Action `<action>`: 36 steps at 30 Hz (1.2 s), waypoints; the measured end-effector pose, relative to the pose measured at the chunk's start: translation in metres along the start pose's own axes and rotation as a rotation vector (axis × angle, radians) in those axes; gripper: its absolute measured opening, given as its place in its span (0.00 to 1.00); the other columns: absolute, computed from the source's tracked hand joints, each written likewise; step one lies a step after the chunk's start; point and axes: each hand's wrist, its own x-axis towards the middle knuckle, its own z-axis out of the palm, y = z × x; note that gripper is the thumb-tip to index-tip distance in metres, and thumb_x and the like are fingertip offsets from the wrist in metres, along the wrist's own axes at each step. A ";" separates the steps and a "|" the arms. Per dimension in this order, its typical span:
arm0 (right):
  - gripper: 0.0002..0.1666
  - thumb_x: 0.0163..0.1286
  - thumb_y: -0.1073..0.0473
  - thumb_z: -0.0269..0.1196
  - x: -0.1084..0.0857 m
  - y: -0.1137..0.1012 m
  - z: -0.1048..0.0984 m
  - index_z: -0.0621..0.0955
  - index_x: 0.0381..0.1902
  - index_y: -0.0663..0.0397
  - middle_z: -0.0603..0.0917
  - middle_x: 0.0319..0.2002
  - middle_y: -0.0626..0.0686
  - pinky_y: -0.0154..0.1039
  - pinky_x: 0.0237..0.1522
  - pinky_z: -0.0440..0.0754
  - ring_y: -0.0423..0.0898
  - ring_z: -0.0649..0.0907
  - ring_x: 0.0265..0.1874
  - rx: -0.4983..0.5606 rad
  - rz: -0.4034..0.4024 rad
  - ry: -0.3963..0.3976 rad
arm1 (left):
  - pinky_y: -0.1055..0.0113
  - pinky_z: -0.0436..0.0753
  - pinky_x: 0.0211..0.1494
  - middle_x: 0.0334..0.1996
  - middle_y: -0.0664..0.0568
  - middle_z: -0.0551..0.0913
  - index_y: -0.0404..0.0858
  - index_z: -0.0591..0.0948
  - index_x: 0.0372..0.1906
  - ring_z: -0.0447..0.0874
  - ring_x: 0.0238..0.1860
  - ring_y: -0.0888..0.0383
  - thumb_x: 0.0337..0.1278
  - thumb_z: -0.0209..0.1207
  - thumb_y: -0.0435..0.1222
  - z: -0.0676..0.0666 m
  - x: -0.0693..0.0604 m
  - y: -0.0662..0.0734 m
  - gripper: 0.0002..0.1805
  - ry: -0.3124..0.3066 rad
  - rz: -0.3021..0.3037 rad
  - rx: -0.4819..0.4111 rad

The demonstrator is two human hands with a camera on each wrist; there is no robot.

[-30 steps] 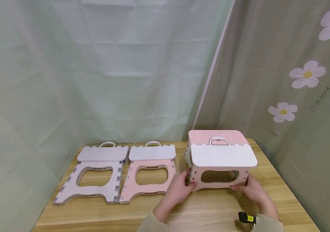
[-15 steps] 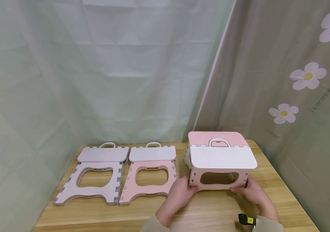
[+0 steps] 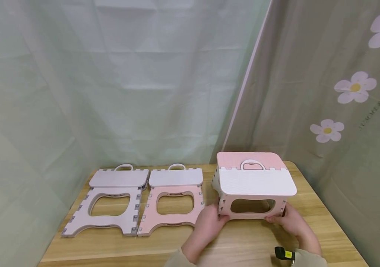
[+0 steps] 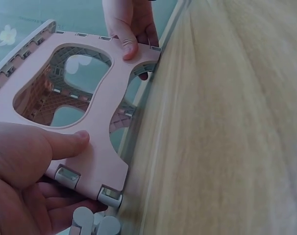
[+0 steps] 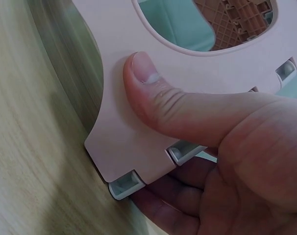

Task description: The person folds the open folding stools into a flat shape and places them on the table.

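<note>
An unfolded step stool stands at the right of the table, its top half pink and half white with a white carry handle at the seam. My left hand grips its near left leg; in the left wrist view the thumb presses the pink side panel while the fingers go behind its edge. On the near right leg, my right hand does the same, thumb on the panel's face and fingers partly hidden behind it. Between the hands, the panel shows a wide oval opening.
Left of the unfolded stool, a pink folded stool with a white top lies flat beside a pale lilac one. Behind the wooden table hangs a curtain, with flower prints on its right part. A black strap end hangs at the right sleeve.
My left hand has shifted slightly right, its thumb further onto the leg panel. The right hand keeps its place. The unfolded stool barely differs, and the folded stools lie as before.
</note>
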 end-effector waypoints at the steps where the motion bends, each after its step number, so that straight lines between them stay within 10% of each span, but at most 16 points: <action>1: 0.44 0.62 0.61 0.81 0.000 0.000 0.001 0.71 0.68 0.69 0.83 0.59 0.65 0.45 0.49 0.77 0.55 0.79 0.52 0.004 0.001 0.002 | 0.53 0.85 0.40 0.39 0.47 0.90 0.39 0.82 0.54 0.91 0.41 0.48 0.60 0.76 0.44 0.000 0.000 0.000 0.23 0.008 0.001 0.011; 36: 0.41 0.62 0.60 0.80 -0.001 0.002 0.003 0.73 0.67 0.69 0.84 0.55 0.62 0.43 0.45 0.77 0.54 0.78 0.50 0.004 -0.029 -0.023 | 0.54 0.85 0.40 0.40 0.46 0.91 0.38 0.83 0.55 0.90 0.41 0.49 0.59 0.77 0.43 0.001 0.000 0.001 0.24 0.029 -0.012 0.030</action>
